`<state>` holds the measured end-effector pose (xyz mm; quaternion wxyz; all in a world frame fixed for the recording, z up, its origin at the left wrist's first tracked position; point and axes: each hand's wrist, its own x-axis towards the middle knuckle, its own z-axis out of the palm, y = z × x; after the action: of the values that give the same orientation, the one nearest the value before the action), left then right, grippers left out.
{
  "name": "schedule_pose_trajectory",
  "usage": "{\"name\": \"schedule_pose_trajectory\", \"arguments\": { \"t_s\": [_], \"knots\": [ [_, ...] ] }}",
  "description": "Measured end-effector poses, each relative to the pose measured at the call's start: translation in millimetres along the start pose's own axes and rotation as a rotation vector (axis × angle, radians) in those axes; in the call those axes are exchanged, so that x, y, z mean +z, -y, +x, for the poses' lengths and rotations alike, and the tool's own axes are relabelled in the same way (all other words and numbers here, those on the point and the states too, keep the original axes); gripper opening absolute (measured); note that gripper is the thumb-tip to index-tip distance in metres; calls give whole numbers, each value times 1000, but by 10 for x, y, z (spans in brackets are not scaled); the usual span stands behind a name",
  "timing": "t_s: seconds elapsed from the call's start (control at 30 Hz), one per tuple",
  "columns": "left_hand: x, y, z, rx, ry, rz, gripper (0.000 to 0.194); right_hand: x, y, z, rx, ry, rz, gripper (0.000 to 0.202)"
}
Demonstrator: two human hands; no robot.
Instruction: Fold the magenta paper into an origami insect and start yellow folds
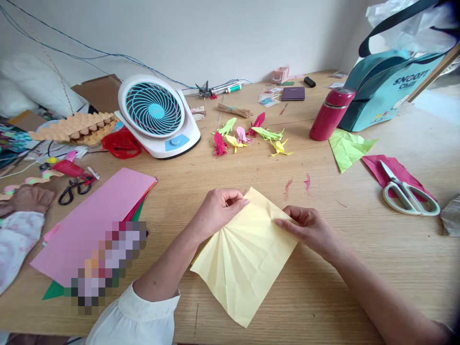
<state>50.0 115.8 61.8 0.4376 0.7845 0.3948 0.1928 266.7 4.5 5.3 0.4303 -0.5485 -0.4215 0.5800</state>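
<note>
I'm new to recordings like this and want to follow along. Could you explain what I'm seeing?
There's no machine here: a person works bare-handed, and the single picture comes from a camera on their head, looking forward and down. The left grip pinches a creased pale yellow sheet near its top; the right grip holds its right side. Beyond it on the wooden table lie small folded paper figures. A fan stands farther left; a red flask and scissors are to the right. Another person's sleeve shows at the left edge.
</note>
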Motion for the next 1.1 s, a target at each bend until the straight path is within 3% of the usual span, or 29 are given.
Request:
{"name": "schedule_pose_trajectory", "arguments": {
  "t_s": [0.33,0.57,0.87,1.1],
  "knots": [
    [-147,109,78,16,-91,-133,40,-19,82,26,-79,-182,140,43],
    [-121,154,98,-4,-107,-219,40,-93,38,42,-83,-297,144,41],
    [-67,119,72,47,-206,-177,39,-115,70,29,-182,-339,182,35],
    [27,137,73,39,-219,-192,38,-157,45,39,-205,-382,201,34]
  ]
}}
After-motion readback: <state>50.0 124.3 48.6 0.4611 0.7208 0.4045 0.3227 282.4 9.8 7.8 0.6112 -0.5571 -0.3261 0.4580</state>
